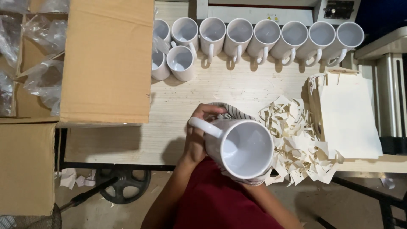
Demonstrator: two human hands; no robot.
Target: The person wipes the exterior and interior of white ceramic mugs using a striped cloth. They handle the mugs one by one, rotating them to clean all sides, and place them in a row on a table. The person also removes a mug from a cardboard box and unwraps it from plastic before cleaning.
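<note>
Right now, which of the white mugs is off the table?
The mug held in front of the person, mouth facing the camera, left hand by its handle, striped cloth around it. All the other mugs stand on the table.

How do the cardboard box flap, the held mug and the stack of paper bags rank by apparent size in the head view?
1. Cardboard box flap, clearly largest.
2. Stack of paper bags.
3. Held mug, though it sits nearer the camera, so it looks bigger than the mugs in the row.
</note>
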